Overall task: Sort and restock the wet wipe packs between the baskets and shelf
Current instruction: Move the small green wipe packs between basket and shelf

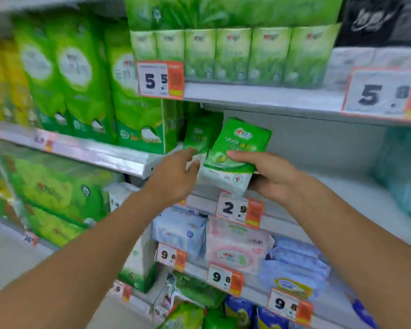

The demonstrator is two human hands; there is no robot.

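My right hand [269, 176] grips a green and white wet wipe pack [235, 154] by its lower right side, thumb across its front, and holds it tilted just above the grey shelf [342, 193]. My left hand [176, 174] reaches in beside it, fingertips touching the bottom of another green pack [198, 136] that stands at the shelf's left end. Whether the left fingers pinch that pack is hidden by the hand itself.
A 2.9 price tag [239, 210] hangs on the shelf edge below the packs. Blue and pink wipe packs [237, 248] fill the shelf beneath. Green tissue bundles [133, 91] stand to the left, small green packs [235, 55] on the shelf above.
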